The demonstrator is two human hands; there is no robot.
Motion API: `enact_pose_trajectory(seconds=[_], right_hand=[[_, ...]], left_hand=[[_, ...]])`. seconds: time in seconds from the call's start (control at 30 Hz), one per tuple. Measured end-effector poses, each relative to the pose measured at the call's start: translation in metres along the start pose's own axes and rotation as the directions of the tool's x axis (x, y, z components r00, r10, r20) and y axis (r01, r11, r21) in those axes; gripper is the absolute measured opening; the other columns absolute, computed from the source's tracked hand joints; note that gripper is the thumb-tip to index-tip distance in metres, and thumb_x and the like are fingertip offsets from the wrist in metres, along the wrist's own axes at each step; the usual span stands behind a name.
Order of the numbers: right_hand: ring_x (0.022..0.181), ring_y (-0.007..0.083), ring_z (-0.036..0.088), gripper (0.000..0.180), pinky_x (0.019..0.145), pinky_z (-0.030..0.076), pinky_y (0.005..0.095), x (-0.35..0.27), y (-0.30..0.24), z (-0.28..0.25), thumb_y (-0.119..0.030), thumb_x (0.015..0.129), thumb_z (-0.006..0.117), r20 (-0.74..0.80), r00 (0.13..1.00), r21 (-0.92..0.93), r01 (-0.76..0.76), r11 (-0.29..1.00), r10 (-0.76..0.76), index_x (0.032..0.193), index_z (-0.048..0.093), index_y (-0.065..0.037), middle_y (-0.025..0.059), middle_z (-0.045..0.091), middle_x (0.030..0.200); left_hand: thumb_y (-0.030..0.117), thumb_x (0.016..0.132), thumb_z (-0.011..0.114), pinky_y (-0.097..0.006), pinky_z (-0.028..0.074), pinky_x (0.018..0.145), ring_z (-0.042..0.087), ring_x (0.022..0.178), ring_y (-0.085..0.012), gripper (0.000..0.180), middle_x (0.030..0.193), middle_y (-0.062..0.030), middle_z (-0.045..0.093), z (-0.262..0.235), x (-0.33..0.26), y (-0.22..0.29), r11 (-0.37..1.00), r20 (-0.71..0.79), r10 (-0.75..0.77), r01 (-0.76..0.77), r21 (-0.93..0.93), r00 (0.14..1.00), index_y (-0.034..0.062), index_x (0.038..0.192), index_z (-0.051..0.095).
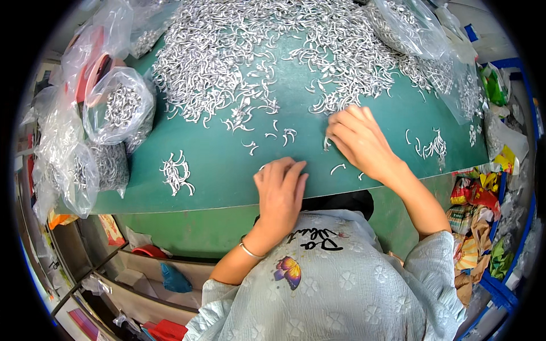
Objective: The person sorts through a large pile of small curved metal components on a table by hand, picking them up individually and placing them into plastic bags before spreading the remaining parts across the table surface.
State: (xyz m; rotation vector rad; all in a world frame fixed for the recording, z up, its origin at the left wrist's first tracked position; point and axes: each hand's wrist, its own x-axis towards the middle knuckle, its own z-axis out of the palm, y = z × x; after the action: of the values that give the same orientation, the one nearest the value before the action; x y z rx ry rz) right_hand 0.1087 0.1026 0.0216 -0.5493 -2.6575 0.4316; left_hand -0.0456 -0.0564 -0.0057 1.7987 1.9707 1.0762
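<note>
Many small curved silver metal pieces [210,68] lie heaped across the green tabletop [227,176]. My right hand [364,142] is at the near edge of the right-hand heap, fingers bent, with a curved metal piece [326,143] at its fingertips. Close to the table's near edge, my left hand [280,190] rests with its fingers curled down. A small pale bit shows beside its index finger, but what the fingers hold is hidden. Between the hands lies a single curved piece [338,169]; a few more are scattered just beyond my left hand.
A small pile of pieces [177,174] sits at the left, another [435,146] at the right. Clear plastic bags of pieces [122,105] crowd the left edge; a further bag [412,28] lies at the back right. Colourful packages [475,199] fill a shelf at the right.
</note>
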Motion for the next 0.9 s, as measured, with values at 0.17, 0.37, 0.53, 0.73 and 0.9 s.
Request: enact_pose_trajectory(seconds=[0.17, 0.37, 0.53, 0.73, 0.9], right_hand=[[0.088, 0.0254, 0.052, 0.01, 0.076, 0.039, 0.0376, -0.031, -0.023, -0.011, -0.004, 0.079, 0.067, 0.094, 0.964, 0.133, -0.261, 0.956, 0.25, 0.087, 0.063, -0.006, 0.0068, 0.057, 0.088], [0.086, 0.0299, 0.056, 0.007, 0.082, 0.043, 0.0388, -0.008, -0.022, 0.005, -0.003, 0.08, 0.067, 0.063, 0.981, 0.402, -0.192, 0.895, 0.182, 0.087, 0.065, -0.002, 0.0093, 0.059, 0.082], [0.092, 0.0274, 0.052, 0.011, 0.08, 0.042, 0.0386, 0.029, 0.007, 0.017, -0.007, 0.078, 0.069, -0.107, 0.986, -0.049, -0.137, 0.989, 0.131, 0.087, 0.063, -0.005, 0.0081, 0.056, 0.091], [0.096, 0.0274, 0.051, 0.017, 0.079, 0.04, 0.0393, 0.012, -0.008, 0.027, -0.009, 0.079, 0.069, 0.023, 0.999, -0.131, -0.042, 0.991, 0.046, 0.093, 0.062, -0.005, 0.0079, 0.056, 0.095], [0.102, 0.0301, 0.052, 0.031, 0.084, 0.042, 0.0404, 0.024, 0.001, 0.011, -0.01, 0.078, 0.072, -0.193, 0.958, -0.124, -0.236, 0.964, 0.21, 0.106, 0.061, -0.002, 0.0113, 0.058, 0.109]], left_hand=[[0.006, 0.078, 0.074, -0.038, 0.036, 0.088, 0.055, 0.097, -0.0259, 0.036, 0.105, -0.0084, 0.058, 0.003, 0.001, 0.004, 1.0, 0.012, 0.022, -0.022, -0.008, 1.0, 0.0063, 0.112, 0.063], [0.008, 0.078, 0.075, -0.04, 0.034, 0.083, 0.053, 0.098, -0.0265, 0.031, 0.105, -0.008, 0.057, 0.011, 0.006, 0.009, 0.998, 0.044, 0.008, -0.011, 0.063, 0.999, 0.0076, 0.106, 0.063], [0.003, 0.078, 0.072, -0.041, 0.033, 0.087, 0.052, 0.1, -0.0278, 0.02, 0.104, -0.0086, 0.055, 0.001, 0.002, 0.0, 0.988, -0.041, -0.053, 0.059, 0.146, 0.998, 0.0083, 0.094, 0.062], [0.002, 0.082, 0.069, -0.045, 0.036, 0.088, 0.052, 0.106, -0.0318, 0.018, 0.113, -0.0124, 0.054, -0.008, -0.001, -0.012, 0.985, -0.112, -0.038, 0.057, 0.163, 0.993, 0.0042, 0.097, 0.06], [-0.002, 0.083, 0.066, -0.041, 0.041, 0.085, 0.055, 0.099, -0.0312, 0.018, 0.11, -0.0134, 0.057, -0.008, -0.006, -0.017, 0.998, -0.075, -0.05, 0.051, 0.023, 0.996, 0.0022, 0.1, 0.06]])
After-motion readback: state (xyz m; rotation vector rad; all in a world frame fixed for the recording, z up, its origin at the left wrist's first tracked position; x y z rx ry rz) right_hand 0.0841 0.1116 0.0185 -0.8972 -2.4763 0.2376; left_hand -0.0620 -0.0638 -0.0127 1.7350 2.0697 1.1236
